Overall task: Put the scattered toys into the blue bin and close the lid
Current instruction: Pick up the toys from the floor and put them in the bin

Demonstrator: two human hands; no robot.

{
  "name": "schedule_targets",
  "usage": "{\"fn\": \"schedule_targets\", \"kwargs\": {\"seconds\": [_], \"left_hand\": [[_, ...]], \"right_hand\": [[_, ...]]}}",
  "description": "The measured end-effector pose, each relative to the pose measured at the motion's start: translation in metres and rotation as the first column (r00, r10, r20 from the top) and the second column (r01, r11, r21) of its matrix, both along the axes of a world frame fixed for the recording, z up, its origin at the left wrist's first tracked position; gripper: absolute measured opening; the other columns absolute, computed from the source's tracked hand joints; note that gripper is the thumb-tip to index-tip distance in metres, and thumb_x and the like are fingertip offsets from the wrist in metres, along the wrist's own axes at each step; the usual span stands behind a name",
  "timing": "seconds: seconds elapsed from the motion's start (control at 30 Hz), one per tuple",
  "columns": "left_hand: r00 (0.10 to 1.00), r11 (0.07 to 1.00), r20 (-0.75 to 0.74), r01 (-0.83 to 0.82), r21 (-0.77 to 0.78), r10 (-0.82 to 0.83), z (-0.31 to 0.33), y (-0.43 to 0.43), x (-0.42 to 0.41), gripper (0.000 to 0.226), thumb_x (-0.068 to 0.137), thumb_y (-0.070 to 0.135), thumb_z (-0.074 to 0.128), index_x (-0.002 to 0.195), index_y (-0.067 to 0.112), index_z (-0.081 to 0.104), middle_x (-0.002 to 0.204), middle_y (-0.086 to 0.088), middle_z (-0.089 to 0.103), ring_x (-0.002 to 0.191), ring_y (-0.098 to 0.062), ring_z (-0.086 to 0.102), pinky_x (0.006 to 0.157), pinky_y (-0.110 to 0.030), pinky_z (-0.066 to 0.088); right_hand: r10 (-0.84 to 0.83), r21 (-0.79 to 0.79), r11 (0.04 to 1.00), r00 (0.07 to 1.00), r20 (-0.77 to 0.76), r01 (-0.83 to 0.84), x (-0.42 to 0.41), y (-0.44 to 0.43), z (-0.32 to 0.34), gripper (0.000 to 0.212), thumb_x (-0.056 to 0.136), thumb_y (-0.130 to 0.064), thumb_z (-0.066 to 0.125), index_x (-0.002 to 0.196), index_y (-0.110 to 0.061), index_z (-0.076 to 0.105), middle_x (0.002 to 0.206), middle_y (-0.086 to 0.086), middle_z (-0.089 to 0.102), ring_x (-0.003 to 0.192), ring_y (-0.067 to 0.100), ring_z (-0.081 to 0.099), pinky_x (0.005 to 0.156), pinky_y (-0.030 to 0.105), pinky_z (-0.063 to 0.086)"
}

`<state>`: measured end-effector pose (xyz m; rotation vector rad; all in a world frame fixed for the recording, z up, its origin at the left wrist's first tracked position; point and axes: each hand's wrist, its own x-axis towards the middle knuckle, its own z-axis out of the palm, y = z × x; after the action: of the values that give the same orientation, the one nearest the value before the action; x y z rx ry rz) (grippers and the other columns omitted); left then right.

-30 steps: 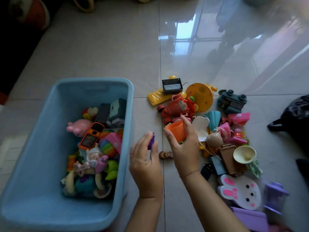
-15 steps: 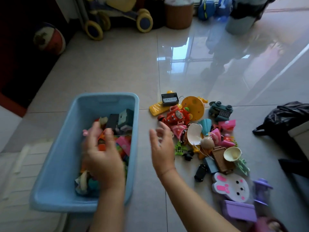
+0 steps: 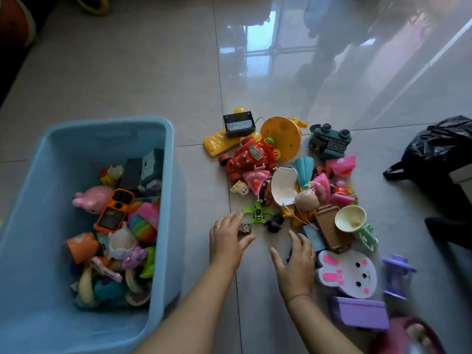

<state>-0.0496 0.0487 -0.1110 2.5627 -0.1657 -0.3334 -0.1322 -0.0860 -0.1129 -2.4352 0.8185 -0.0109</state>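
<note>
The blue bin (image 3: 163, 175) stands open on the floor at the left, holding several toys, among them an orange cup (image 3: 81, 247) and an orange toy phone (image 3: 115, 210). A pile of scattered toys (image 3: 288, 180) lies to its right. My left hand (image 3: 227, 241) is open above a small toy car (image 3: 245, 228) at its fingertips. My right hand (image 3: 293, 261) is spread over a small black toy (image 3: 289, 251), partly hidden under the fingers. A green toy plane (image 3: 258, 212) lies just beyond both hands. No lid is in view.
A white bunny-face toy (image 3: 350, 274) and purple pieces (image 3: 360, 312) lie at the right front. A black bag (image 3: 439, 152) sits at the far right. A ball (image 3: 15, 19) rests at the top left. Glossy floor tiles stretch behind the pile.
The orange cup and the small purple piece left my hands and the cup now lies in the bin. Both hands have come back from the bin to the front of the toy pile.
</note>
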Motion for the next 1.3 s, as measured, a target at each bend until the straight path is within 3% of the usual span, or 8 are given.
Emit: {"fn": "schedule_targets", "kwargs": {"seconds": [0.33, 0.5, 0.77, 0.93, 1.03, 1.1, 1.2, 1.3], "left_hand": [[0.996, 0.998, 0.072, -0.05, 0.028, 0.048, -0.024, 0.002, -0.008, 0.035, 0.065, 0.021, 0.082, 0.097, 0.013, 0.07, 0.107, -0.006, 0.062, 0.1, -0.029, 0.056, 0.083, -0.036, 0.048], [0.987, 0.995, 0.129, -0.092, -0.037, 0.096, -0.013, 0.005, -0.018, 0.031, 0.068, 0.022, 0.081, 0.094, 0.011, 0.069, 0.103, -0.005, 0.063, 0.095, -0.027, 0.057, 0.077, -0.035, 0.05], [0.949, 0.945, 0.211, -0.169, -0.28, 0.232, 0.081, 0.009, -0.032, 0.034, 0.076, 0.026, 0.074, 0.107, 0.014, 0.065, 0.097, 0.001, 0.066, 0.088, -0.011, 0.059, 0.075, -0.013, 0.045], [0.798, 0.87, 0.428, -0.227, -0.438, 0.424, 0.17, 0.034, -0.044, 0.034, 0.08, 0.031, 0.068, 0.107, 0.01, 0.063, 0.097, 0.005, 0.062, 0.089, -0.007, 0.055, 0.08, -0.009, 0.043], [0.597, 0.774, 0.504, -0.38, -0.507, 0.624, 0.21, 0.073, -0.043, 0.033, 0.082, 0.023, 0.069, 0.108, 0.004, 0.062, 0.103, 0.001, 0.06, 0.097, -0.008, 0.053, 0.087, -0.002, 0.036], [0.488, 0.68, 0.475, -0.499, -0.537, 0.733, 0.218, 0.107, -0.037, 0.036, 0.083, 0.025, 0.069, 0.11, 0.002, 0.062, 0.108, -0.014, 0.064, 0.103, -0.021, 0.057, 0.091, -0.017, 0.041], [0.467, 0.656, 0.466, -0.608, -0.447, 0.751, 0.209, 0.145, -0.026, 0.043, 0.085, 0.031, 0.064, 0.114, 0.0, 0.059, 0.112, -0.024, 0.061, 0.105, -0.04, 0.054, 0.091, -0.039, 0.038], [0.472, 0.7, 0.528, -0.581, -0.416, 0.706, 0.206, 0.134, -0.023, 0.049, 0.087, 0.035, 0.058, 0.119, -0.001, 0.056, 0.12, -0.024, 0.057, 0.112, -0.04, 0.05, 0.097, -0.041, 0.036]], "right_hand": [[-0.025, -0.138, 0.99, 0.999, 0.029, 0.029, -0.006, 0.0, -0.023, 0.058, 0.056, -0.005, 0.085, 0.11, -0.003, 0.065, 0.115, 0.021, 0.06, 0.102, 0.042, 0.057, 0.081, 0.05, 0.049], [-0.023, -0.063, 0.997, 0.991, 0.133, 0.031, -0.013, 0.0, -0.02, 0.049, 0.062, 0.013, 0.073, 0.108, 0.0, 0.064, 0.116, 0.023, 0.056, 0.104, 0.043, 0.054, 0.091, 0.047, 0.045], [-0.074, 0.127, 0.992, 0.924, 0.375, 0.027, 0.003, 0.019, 0.061, 0.042, 0.074, 0.007, 0.069, 0.114, -0.004, 0.062, 0.123, 0.017, 0.05, 0.117, 0.03, 0.05, 0.102, 0.026, 0.034], [-0.072, 0.256, 0.963, 0.827, 0.558, -0.089, 0.026, 0.065, 0.131, 0.04, 0.075, 0.002, 0.07, 0.112, -0.01, 0.061, 0.122, 0.009, 0.047, 0.119, 0.013, 0.044, 0.106, 0.02, 0.036], [0.001, 0.276, 0.933, 0.769, 0.639, -0.23, 0.034, 0.112, 0.172, 0.037, 0.077, 0.0, 0.068, 0.11, -0.012, 0.06, 0.124, 0.006, 0.045, 0.119, -0.006, 0.036, 0.102, 0.005, 0.028], [0.096, 0.265, 0.892, 0.725, 0.682, -0.367, 0.036, 0.142, 0.193, 0.037, 0.078, -0.002, 0.067, 0.111, -0.013, 0.058, 0.127, 0.006, 0.042, 0.12, -0.016, 0.029, 0.102, 0.005, 0.029], [0.28, 0.216, 0.801, 0.669, 0.688, -0.558, 0.039, 0.17, 0.207, 0.047, 0.08, -0.022, 0.067, 0.124, -0.016, 0.051, 0.14, 0.003, 0.031, 0.13, 0.0, 0.026, 0.11, 0.016, 0.027], [0.312, 0.182, 0.833, 0.715, 0.626, -0.522, 0.045, 0.152, 0.192, 0.056, 0.083, -0.045, 0.058, 0.131, -0.022, 0.042, 0.146, -0.001, 0.026, 0.136, 0.007, 0.021, 0.112, 0.021, 0.021]]}}
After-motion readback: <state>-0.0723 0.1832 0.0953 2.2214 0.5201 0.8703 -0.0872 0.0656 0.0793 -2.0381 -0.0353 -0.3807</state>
